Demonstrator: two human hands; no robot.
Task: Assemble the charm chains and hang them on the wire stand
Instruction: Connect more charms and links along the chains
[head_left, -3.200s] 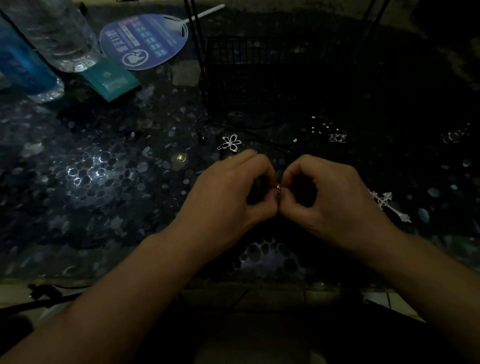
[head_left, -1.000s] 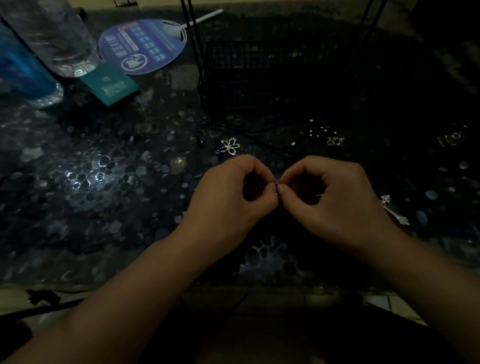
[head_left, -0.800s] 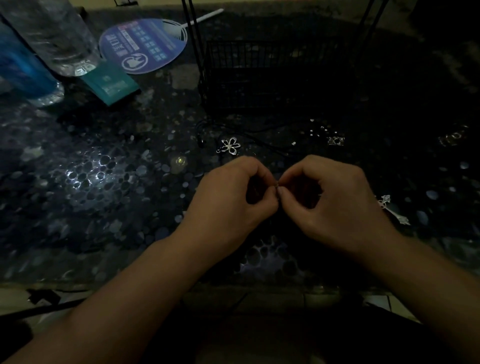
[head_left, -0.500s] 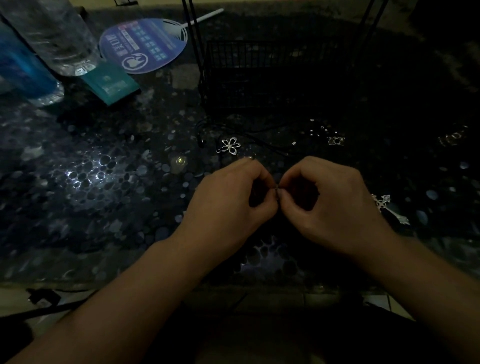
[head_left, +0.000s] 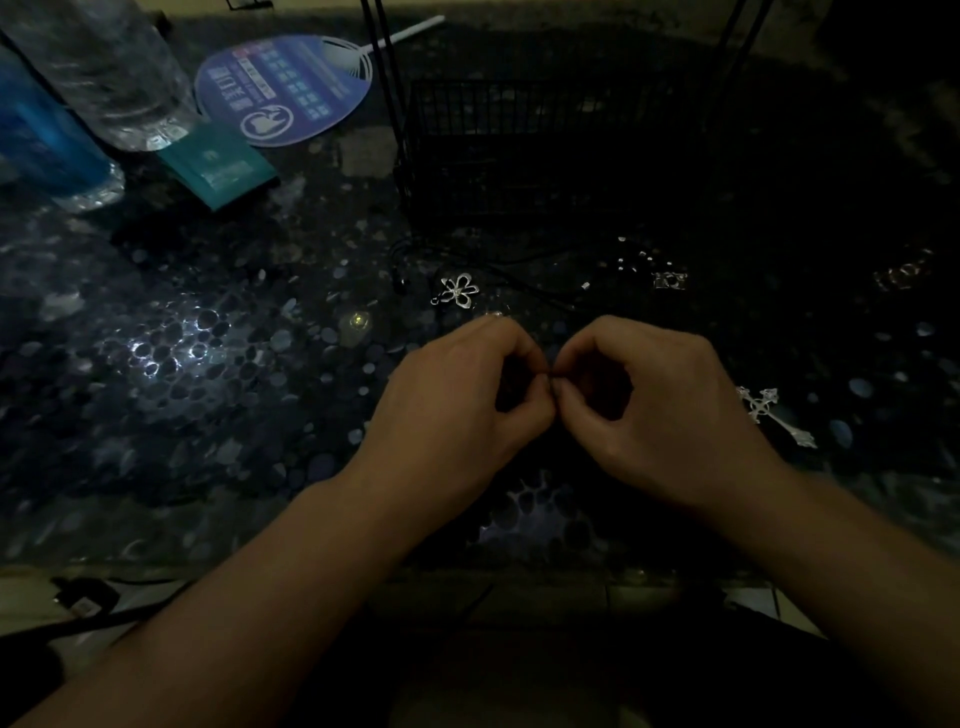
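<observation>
The round blue hand fan (head_left: 283, 88) near the table's far-left part carries white printing and a round logo, but none of it can be read in the dim light; the same goes for the pale marks on the teal packet (head_left: 218, 165) lying just in front of it. A clear plastic bottle (head_left: 111, 73) and a blue bottle (head_left: 44, 135) stand at the far-left corner.

Toward the near edge of the pebble-patterned table (head_left: 171, 364), the left hand (head_left: 457, 410) and right hand (head_left: 660, 410) meet fingertip to fingertip, each with thumb and forefinger curled in a pinch on something tiny between them; the piece itself is too small and dark to make out.

The black wire stand (head_left: 519, 145) sits at the far middle, its uprights rising out of view. A silver flower charm (head_left: 457, 291) lies between the stand and the left hand, near a thin dark cord (head_left: 524, 280). A silver cross charm (head_left: 774, 415) lies just right of the right hand. Small silver bits (head_left: 670, 279) are scattered toward the far right.

Bare tabletop lies left of the hands, between them and the bottles.
</observation>
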